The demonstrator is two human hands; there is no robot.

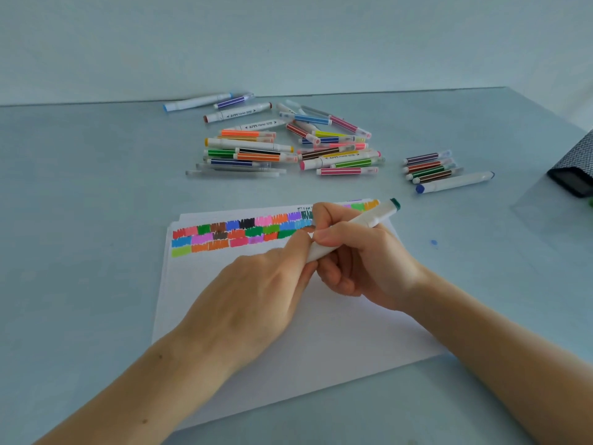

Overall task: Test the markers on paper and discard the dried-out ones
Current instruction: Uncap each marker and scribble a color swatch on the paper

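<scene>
The marker (353, 229), white-barrelled with a dark green end cap, is held slantwise over the paper (288, 316), just above the swatch rows. The right hand (359, 261) wraps its fingers round the barrel; the left hand (272, 281) pinches its lower end, probably to pull off or refit a cap, though that end is hidden. Beyond lies the main pile (282, 146), with 5 markers (442, 171) apart to the right, perhaps already sorted.
</scene>
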